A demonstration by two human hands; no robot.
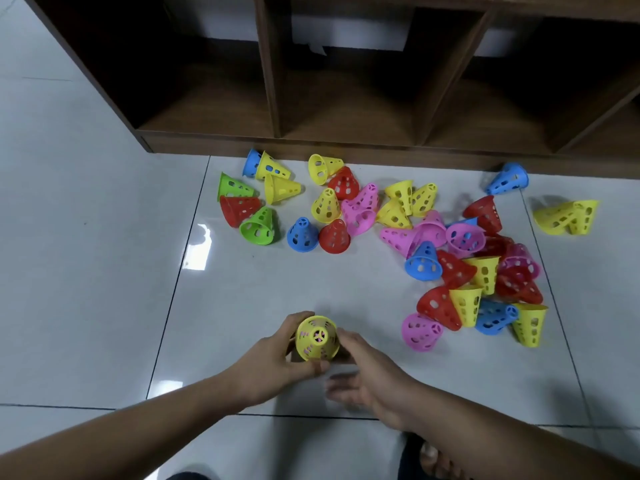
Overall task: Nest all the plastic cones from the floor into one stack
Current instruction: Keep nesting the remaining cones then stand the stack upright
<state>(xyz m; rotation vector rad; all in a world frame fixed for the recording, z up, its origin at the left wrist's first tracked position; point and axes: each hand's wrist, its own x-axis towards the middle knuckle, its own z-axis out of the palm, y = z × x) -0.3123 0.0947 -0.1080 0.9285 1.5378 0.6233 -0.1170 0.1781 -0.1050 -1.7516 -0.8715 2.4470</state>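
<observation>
The fingers [300,319] of the left hand [277,362] curl round the far side of a yellow cone [317,337], thumb under its near rim, so that hand grasps it firmly. Pink shows through the cone's holes, so I judge at least one more is nested inside and this is the start of the stack. It is held just above the floor [277,289], tip pointing up at the person. The right hand [367,372] lies against the cone's right side. Its lower fingers are blurred, and I cannot tell whether it pinches the cone or only touches it.

To seat this one well, I'd press straight down along the cone's axis with the rims level, since a tilted cone jams on these perforated walls. The left hand looks best used as the holder, leaving the right to fetch.

Nearly everything remains. The closest loose piece is a pink cone [420,332] on the right, at the edge of a tangled heap [485,271]. Others, like a green cone [258,226], lie scattered farther off before the wooden shelf unit [273,64].
</observation>
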